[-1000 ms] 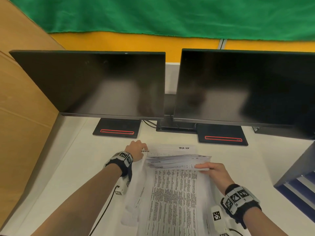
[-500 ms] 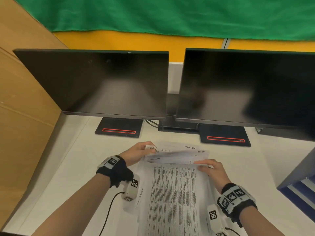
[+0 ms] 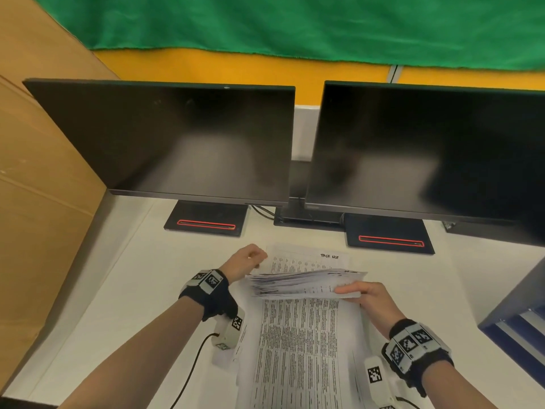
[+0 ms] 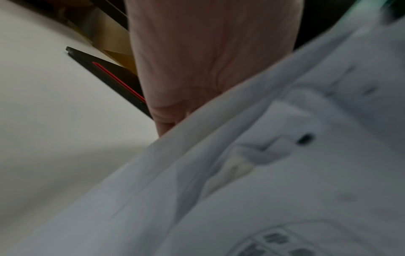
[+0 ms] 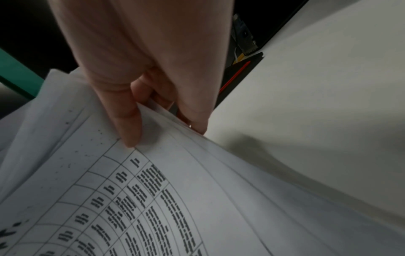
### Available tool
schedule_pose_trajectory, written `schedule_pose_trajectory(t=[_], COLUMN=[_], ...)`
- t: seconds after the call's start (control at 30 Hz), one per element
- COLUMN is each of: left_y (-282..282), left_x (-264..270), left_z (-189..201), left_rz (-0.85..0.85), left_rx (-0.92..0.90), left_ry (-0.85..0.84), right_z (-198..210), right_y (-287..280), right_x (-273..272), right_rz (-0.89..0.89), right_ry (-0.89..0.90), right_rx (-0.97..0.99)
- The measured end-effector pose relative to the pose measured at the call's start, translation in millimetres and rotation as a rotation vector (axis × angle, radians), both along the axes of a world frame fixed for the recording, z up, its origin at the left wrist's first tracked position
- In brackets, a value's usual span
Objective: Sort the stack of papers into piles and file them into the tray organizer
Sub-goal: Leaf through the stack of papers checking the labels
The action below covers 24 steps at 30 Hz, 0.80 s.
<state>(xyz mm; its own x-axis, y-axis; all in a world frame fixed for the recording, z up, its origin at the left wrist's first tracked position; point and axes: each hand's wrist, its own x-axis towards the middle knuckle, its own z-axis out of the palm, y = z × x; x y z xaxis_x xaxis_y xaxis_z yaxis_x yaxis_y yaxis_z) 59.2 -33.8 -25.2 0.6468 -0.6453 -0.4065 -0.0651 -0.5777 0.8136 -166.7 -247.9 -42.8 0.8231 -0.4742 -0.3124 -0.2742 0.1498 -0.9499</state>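
Note:
A stack of printed papers (image 3: 303, 343) lies on the white desk in front of me, its far end lifted and fanned (image 3: 300, 283). My right hand (image 3: 365, 296) pinches the raised right edge, thumb on top (image 5: 129, 124) and fingers underneath. My left hand (image 3: 246, 261) holds the lifted left edge; its fingers are hidden behind the sheets (image 4: 285, 155) in the left wrist view. A sheet headed "TASK LIST" (image 3: 312, 256) lies flat beneath the raised ends. The blue tray organizer (image 3: 522, 314) stands at the right edge of the desk.
Two dark monitors (image 3: 182, 143) (image 3: 427, 152) stand across the back of the desk on black bases with red stripes (image 3: 206, 224) (image 3: 389, 239). A cardboard wall (image 3: 38, 187) borders the left side. A cable (image 3: 191, 370) trails from my left wrist.
The far end of the stack has risen higher and fanned out more. My left hand slid back along the left edge, and the right hand lifted its edge.

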Motion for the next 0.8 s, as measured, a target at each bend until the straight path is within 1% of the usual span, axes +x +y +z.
schedule_pose_trajectory(t=[0.03, 0.13, 0.2, 0.27, 0.3, 0.4, 0.5, 0.6, 0.67, 0.77, 0.8], left_y=[-3, -21, -36, -47, -51, -54, -47, -29, -16, -9, -8], left_x=[5, 18, 23, 23, 22, 18, 16, 22, 26, 24, 22], left_z=[-5, -15, -16, -14, -14, -21, -21, -18, -17, -19, -20], left_rz=[-0.01, -0.087, -0.144, -0.154, -0.144, -0.129, -0.092, -0.048, -0.026, -0.032, -0.033], left_rx=[0.04, 0.126, 0.133, 0.11, 0.104, 0.126, 0.038, -0.021, -0.012, 0.001, -0.028], left_ry=[-0.02, -0.012, 0.043, 0.086, 0.062, -0.166, -0.243, -0.323, -0.258, -0.095, -0.04], right_z=[0, 2, 3, 2, 2, 0, -3, -9, -12, -12, -11], right_y=[0, 0, -1, -5, -6, -11, -16, -21, -21, -16, -13], right_x=[-1, -2, -4, -7, -9, -14, -18, -21, -19, -9, -5], right_rz=[0.003, -0.007, -0.027, -0.043, -0.053, -0.076, -0.081, -0.134, -0.169, -0.171, -0.16], right_ry=[-0.002, 0.0, 0.006, 0.014, 0.017, 0.035, 0.055, 0.092, 0.108, 0.109, 0.107], right_rx=[-0.004, 0.0, 0.022, 0.024, 0.024, 0.034, -0.008, -0.015, -0.014, -0.03, -0.03])
